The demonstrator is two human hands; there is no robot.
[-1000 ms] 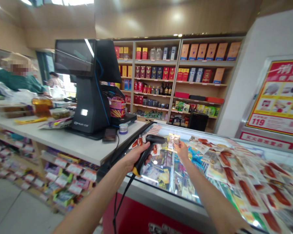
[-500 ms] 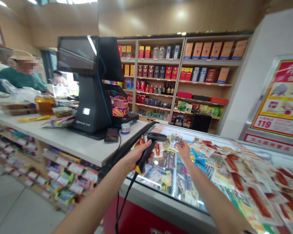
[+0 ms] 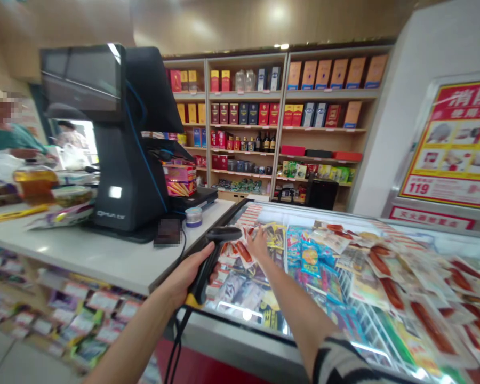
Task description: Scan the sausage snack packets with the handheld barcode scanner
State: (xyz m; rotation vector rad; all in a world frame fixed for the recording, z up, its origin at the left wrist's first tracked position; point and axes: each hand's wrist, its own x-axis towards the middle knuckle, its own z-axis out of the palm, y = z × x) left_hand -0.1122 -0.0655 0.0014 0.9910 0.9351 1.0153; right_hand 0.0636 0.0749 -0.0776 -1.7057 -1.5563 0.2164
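Observation:
My left hand [image 3: 188,274] is wrapped round the handle of a black barcode scanner [image 3: 212,261] with a yellow base, its cable hanging down over the freezer's front. To its right, my right hand [image 3: 258,245] reaches over the glass top of the chest freezer [image 3: 264,330]. Its fingers are bent together at the upper end of a clear-wrapped pack of red sausages [image 3: 243,250]. Whatever lies between those fingertips is hidden. Part of another sausage pack shows just behind the scanner.
On the left counter [image 3: 136,261] stand a dark checkout terminal [image 3: 124,160], a small round tub [image 3: 193,217] and a jar of amber liquid [image 3: 35,184]. Many wrapped sausages [image 3: 430,325] cover the freezer's right side. Shelves of boxes line the back. A person [image 3: 12,138] stands far left.
My right hand has moved left, to the sausage packs; the small pale packet it held is out of sight. The scanner stays in my left hand. The view has turned slightly right.

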